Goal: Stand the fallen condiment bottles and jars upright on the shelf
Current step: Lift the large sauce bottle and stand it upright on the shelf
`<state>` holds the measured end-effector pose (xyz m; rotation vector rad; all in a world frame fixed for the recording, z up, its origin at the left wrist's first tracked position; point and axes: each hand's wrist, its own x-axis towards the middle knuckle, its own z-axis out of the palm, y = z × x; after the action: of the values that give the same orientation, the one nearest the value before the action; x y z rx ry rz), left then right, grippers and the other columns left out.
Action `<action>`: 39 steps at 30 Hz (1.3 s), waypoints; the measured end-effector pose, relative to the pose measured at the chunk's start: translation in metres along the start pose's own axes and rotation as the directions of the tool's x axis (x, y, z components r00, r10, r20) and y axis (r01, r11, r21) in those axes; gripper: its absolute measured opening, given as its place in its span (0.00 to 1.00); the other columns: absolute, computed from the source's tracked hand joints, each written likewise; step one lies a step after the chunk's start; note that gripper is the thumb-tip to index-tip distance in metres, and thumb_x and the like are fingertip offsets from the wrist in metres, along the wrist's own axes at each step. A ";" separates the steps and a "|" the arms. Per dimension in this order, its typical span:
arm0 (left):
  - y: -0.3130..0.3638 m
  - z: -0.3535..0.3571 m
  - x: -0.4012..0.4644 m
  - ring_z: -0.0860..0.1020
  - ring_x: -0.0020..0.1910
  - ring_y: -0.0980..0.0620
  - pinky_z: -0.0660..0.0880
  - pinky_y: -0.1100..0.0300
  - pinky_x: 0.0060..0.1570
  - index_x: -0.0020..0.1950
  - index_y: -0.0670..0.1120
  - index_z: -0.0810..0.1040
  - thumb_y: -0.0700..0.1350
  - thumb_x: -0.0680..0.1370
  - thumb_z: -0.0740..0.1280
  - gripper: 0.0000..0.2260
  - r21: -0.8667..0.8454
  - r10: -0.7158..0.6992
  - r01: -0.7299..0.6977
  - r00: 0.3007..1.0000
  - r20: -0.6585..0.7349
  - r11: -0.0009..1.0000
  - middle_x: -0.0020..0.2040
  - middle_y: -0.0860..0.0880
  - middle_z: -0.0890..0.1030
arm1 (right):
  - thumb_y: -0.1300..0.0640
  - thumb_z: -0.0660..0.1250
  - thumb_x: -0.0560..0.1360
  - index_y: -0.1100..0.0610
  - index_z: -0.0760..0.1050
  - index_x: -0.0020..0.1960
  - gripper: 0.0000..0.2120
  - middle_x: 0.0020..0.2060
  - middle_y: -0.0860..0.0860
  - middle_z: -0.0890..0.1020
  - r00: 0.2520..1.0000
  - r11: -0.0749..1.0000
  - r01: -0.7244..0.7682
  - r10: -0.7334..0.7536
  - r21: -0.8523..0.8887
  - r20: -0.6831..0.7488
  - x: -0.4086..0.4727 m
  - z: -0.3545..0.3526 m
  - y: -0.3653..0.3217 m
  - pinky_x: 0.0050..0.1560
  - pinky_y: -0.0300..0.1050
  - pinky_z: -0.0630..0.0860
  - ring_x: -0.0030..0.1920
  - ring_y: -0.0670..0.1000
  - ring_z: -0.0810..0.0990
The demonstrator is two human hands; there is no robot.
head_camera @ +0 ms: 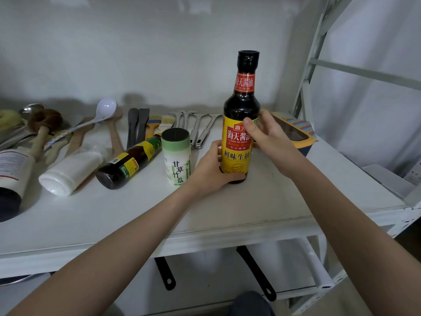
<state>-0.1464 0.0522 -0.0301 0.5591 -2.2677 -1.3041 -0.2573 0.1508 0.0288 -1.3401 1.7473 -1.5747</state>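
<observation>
A tall soy sauce bottle (pixel 241 106) with a yellow and red label stands upright on the white shelf (pixel 136 215). My left hand (pixel 211 169) wraps its base and my right hand (pixel 266 133) grips its middle. Just left of it a green salt canister (pixel 176 157) stands upright. Further left, a dark sauce bottle (pixel 127 163) lies on its side, then a white plastic bottle (pixel 70 169) lies fallen. A large dark bottle with a white label (pixel 11 179) lies at the left edge, partly cut off.
Wooden spoons, a white ladle (pixel 100 115), spatulas, brushes and metal tongs (pixel 200 128) lie along the back of the shelf. A yellow-rimmed container (pixel 298 133) sits behind my right hand. The metal rack frame (pixel 307 87) rises at right. Pan handles (pixel 257 272) hang below.
</observation>
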 end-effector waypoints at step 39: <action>0.067 -0.054 -0.066 0.66 0.67 0.61 0.66 0.69 0.64 0.70 0.48 0.65 0.40 0.76 0.66 0.24 0.131 0.352 -0.327 0.878 -0.324 0.936 0.69 0.51 0.69 | 0.60 0.66 0.72 0.54 0.71 0.60 0.17 0.60 0.49 0.68 0.816 0.805 0.390 -0.527 -0.447 -0.237 -0.028 0.013 -0.072 0.55 0.35 0.70 0.58 0.42 0.72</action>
<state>-0.0699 0.0832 0.0404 0.3552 -2.0121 -0.8769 -0.2084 0.1758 0.0839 -1.8941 2.1384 -1.8971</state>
